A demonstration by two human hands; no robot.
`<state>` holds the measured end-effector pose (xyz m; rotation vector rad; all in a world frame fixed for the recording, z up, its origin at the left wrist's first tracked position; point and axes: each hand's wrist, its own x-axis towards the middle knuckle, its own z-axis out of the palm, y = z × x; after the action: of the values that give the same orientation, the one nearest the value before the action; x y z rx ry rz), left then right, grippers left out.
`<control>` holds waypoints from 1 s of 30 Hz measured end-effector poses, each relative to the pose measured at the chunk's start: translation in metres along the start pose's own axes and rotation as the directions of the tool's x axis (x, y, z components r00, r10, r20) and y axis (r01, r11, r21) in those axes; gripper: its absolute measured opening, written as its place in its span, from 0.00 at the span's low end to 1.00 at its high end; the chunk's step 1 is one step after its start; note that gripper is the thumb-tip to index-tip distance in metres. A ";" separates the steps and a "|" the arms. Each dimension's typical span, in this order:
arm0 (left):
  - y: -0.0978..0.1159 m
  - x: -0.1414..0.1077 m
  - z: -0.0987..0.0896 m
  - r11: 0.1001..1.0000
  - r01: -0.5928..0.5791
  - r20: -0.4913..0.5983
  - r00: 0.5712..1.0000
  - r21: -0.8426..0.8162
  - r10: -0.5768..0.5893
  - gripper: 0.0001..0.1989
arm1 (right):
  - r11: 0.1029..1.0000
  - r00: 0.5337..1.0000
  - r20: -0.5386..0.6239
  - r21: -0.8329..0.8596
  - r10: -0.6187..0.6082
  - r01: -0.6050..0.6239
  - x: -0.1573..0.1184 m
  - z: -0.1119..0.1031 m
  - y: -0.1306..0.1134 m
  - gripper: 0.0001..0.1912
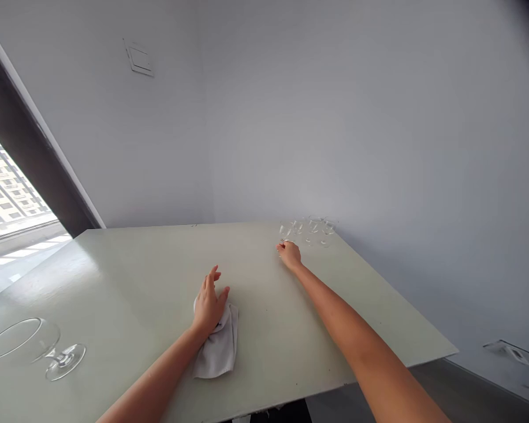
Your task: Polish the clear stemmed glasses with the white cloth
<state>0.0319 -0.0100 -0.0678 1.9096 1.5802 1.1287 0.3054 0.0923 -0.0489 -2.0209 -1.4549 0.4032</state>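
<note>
My left hand [210, 305] rests on a crumpled light-grey cloth [218, 352] on the table, its fingers stretched out and apart. The hand covers the upper part of the cloth. At the far right of the table, my right hand [290, 254] has its fingers closed at the lower part of a small clear stemmed glass [285, 229]. The glass's bowl shows just above the fingers, while its foot is mostly hidden. Several similar stemmed glasses [324, 229] stand close together beside it, near the table's back right corner.
A larger clear stemmed glass [64, 361] is at the near left, its bowl toward the left edge; whether it stands or lies I cannot tell. The pale, glossy table [158, 264] reaches back to grey walls [291, 117]. A window [9, 182] is on the left.
</note>
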 end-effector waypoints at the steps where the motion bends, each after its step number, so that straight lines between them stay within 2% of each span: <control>1: -0.004 -0.001 0.003 1.000 0.020 0.011 1.000 0.006 -0.020 0.26 | 0.999 0.999 -0.008 -0.010 0.031 -0.031 0.007 0.000 0.004 0.11; 5: -0.008 0.001 0.009 0.999 0.036 0.022 0.999 0.013 -0.036 0.25 | 0.993 0.994 -0.018 -0.040 0.107 -0.108 0.028 0.006 0.013 0.11; 10: -0.006 0.000 0.007 0.998 0.041 0.033 0.999 0.042 -0.042 0.23 | 0.987 0.989 0.013 -0.062 0.147 -0.146 0.043 0.017 0.014 0.11; 15: -0.005 0.000 0.006 0.996 0.058 0.036 0.997 0.069 -0.061 0.21 | 0.986 0.987 0.032 -0.059 0.160 -0.158 0.050 0.023 0.010 0.13; 19: -0.005 0.001 0.006 0.994 0.057 0.047 0.997 0.092 -0.061 0.19 | 0.989 0.989 0.035 -0.014 0.145 -0.145 0.048 0.021 0.006 0.11; 21: -0.005 0.001 0.006 0.995 0.051 0.048 0.997 0.091 -0.056 0.18 | 0.990 0.990 0.048 0.027 0.136 -0.138 0.043 0.017 0.006 0.13; 25: -0.008 0.001 0.006 0.995 0.056 0.052 0.997 0.084 -0.061 0.18 | 0.984 0.990 0.093 0.130 0.108 -0.120 0.017 -0.002 0.014 0.23; 30: -0.010 0.001 0.005 0.993 0.066 0.064 0.995 0.103 -0.072 0.18 | 0.966 0.989 0.144 0.249 0.035 -0.070 -0.050 -0.055 0.041 0.23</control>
<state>0.0298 -0.0056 -0.0774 1.9193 1.6809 0.9626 0.3497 0.0212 -0.0373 -1.8584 -1.3547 0.7281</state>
